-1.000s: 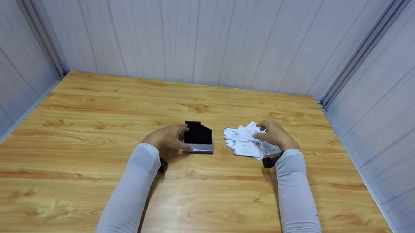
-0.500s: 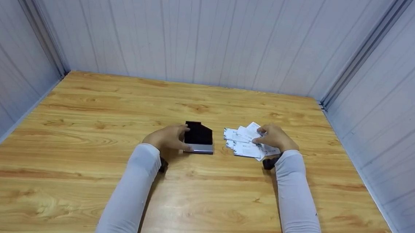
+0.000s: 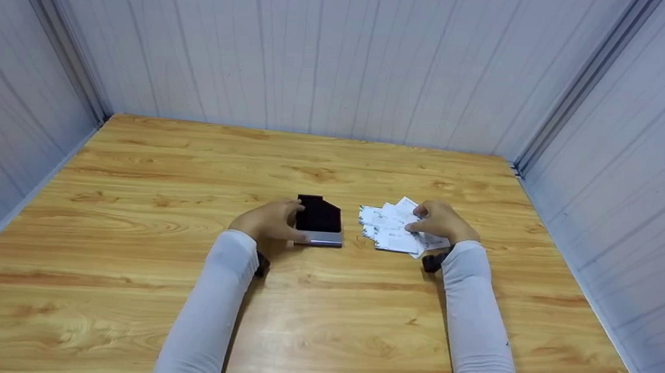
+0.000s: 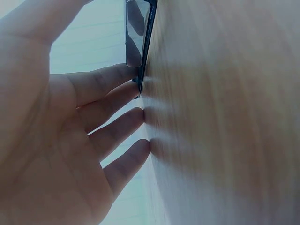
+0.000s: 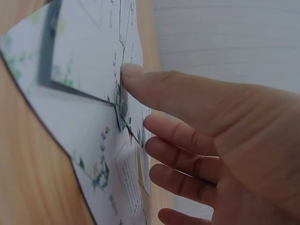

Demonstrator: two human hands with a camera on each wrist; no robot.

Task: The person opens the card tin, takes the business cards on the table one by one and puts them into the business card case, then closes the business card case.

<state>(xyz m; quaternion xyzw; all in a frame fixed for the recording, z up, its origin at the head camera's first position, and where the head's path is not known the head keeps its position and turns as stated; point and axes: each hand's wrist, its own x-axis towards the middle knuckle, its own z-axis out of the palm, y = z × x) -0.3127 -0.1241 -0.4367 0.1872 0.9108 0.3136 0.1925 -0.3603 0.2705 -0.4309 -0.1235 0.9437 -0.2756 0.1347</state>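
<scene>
A black card holder (image 3: 319,213) with a silver strip along its near edge lies on the wooden table. My left hand (image 3: 266,220) holds it at its left side, the thumb by the strip and the index finger farther back. In the left wrist view, two fingertips meet the holder's edge (image 4: 140,75) while the lower fingers touch the table. White cards (image 3: 390,237) with printed green leaves lie fanned in an overlapping pile. Over their right side is my right hand (image 3: 441,220), thumb touching the pile and index finger apart from it; the other fingers are loosely bent beside the cards.
The wooden table (image 3: 322,326) carries both things, with a narrow gap between holder and pile. White panelled walls (image 3: 342,52) stand at the back and both sides. A dark wrist device (image 3: 433,262) sits under the right wrist near the cards.
My right index finger has come slightly nearer and closer to the thumb over the cards. The left hand and the card holder stay where they were.
</scene>
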